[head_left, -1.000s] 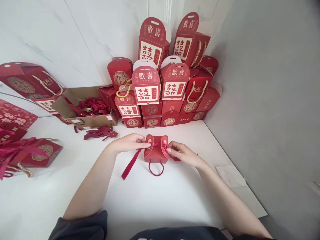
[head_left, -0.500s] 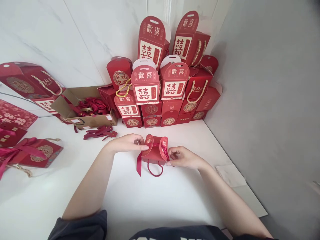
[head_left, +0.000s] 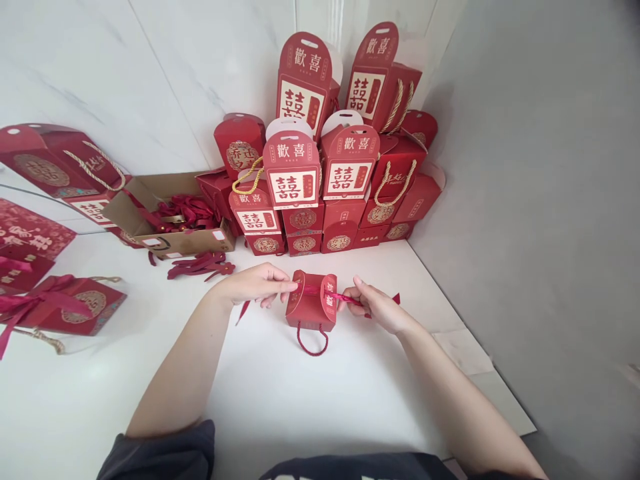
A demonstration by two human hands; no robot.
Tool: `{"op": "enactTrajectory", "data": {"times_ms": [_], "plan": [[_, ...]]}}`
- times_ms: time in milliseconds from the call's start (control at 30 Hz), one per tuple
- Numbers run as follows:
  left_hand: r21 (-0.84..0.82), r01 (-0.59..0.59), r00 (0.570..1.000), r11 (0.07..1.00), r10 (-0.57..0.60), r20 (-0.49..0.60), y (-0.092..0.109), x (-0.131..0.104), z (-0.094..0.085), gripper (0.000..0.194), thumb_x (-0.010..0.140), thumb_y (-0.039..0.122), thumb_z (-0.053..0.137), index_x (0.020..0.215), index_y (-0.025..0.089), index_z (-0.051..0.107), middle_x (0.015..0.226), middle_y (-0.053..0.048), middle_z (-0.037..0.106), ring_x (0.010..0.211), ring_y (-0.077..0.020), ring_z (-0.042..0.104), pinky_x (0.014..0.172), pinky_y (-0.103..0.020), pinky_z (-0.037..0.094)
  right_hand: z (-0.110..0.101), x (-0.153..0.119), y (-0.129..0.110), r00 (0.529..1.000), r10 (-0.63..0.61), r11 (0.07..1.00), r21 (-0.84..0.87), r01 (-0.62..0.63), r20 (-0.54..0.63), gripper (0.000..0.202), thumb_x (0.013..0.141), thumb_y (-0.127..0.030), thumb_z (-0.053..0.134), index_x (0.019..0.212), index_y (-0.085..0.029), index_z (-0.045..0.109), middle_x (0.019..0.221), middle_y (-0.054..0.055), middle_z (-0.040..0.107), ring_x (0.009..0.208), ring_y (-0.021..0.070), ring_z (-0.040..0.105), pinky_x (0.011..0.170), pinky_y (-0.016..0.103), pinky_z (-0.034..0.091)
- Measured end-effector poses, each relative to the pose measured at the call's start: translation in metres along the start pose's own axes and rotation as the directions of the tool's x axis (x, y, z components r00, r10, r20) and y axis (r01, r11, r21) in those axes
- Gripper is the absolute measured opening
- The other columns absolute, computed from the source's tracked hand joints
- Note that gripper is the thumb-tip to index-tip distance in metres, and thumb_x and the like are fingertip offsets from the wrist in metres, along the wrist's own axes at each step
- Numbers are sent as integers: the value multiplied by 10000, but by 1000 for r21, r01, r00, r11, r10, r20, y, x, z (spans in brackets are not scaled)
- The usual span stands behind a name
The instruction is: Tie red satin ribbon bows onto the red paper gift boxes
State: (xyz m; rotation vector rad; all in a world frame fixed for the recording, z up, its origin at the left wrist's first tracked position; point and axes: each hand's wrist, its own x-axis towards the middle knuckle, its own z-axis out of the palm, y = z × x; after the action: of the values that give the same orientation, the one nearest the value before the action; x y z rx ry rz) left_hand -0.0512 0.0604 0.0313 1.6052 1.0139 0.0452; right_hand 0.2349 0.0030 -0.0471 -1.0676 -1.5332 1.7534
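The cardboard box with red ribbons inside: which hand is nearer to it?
Left. The left hand is in front and to the right of the cardboard box, at the left side of the small red box; the right hand is farther, beyond that box's right side.

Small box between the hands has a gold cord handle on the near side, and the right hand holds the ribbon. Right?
Not gold: in the head view, the cord handle on the small box is dark red. The right hand does hold the ribbon.
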Motion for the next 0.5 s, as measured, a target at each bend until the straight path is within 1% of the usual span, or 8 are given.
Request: {"op": "enactTrajectory", "data": {"times_ms": [67,100,200,233,300,333,400,500], "plan": [[35,-6,1000,999,5,26,-2,-1,-4,428,791,565,624,672,159,686,469,1,508,428,-99,461,412,-225,309,1,2,0,995,21,996,-80,-29,-102,669,943,-640,226,748,-178,669,541,-52,212,505,122,229,526,280,219],[54,-20,998,998,17,57,-2,-2,-6,413,795,552,627,695,160,713,483,-8,532,448,-105,485,434,-227,347,3,2,-2,988,7,993,-111,-24,-152,645,942,-636,260,716,-181,657,537,-51,219,509,122,237,535,282,233],[92,-111,986,990,99,131,1,-8,-9,348,813,492,633,749,177,766,631,-48,638,597,-136,575,585,-249,465,10,-1,-7,953,-127,978,-196,74,-276,494,911,-593,436,680,-188,598,587,-28,381,566,129,338,586,284,297],[101,-143,981,984,128,142,2,-10,-10,323,812,470,640,746,184,773,688,-57,656,645,-144,586,630,-254,480,13,-2,-9,937,-178,969,-219,114,-300,426,892,-564,503,699,-192,582,642,-17,446,601,133,374,603,283,315],[116,-171,974,978,150,170,4,-15,-11,289,796,441,662,715,188,777,736,-63,657,675,-148,583,652,-254,485,16,-6,-13,909,-260,952,-242,186,-325,315,852,-501,608,756,-205,561,718,-9,500,643,137,408,619,279,336],[120,-158,973,980,135,185,5,-17,-12,284,786,435,671,697,185,774,725,-63,648,659,-145,576,639,-253,485,17,-8,-14,901,-285,948,-238,213,-326,281,838,-474,640,786,-211,556,728,-10,504,645,136,411,619,278,343],[121,-87,978,989,61,201,3,-21,-15,297,772,439,677,667,175,762,674,-61,630,594,-138,558,586,-255,483,17,-11,-14,897,-319,940,-220,259,-306,248,811,-425,690,854,-219,559,754,-12,513,645,132,419,622,275,356],[156,42,988,987,-64,140,-5,-24,-23,335,777,474,649,677,173,753,533,-31,545,470,-118,472,456,-245,435,12,-13,-15,905,-339,932,-222,286,-256,253,785,-393,728,885,-221,571,806,-2,550,661,130,449,635,278,374]]}}
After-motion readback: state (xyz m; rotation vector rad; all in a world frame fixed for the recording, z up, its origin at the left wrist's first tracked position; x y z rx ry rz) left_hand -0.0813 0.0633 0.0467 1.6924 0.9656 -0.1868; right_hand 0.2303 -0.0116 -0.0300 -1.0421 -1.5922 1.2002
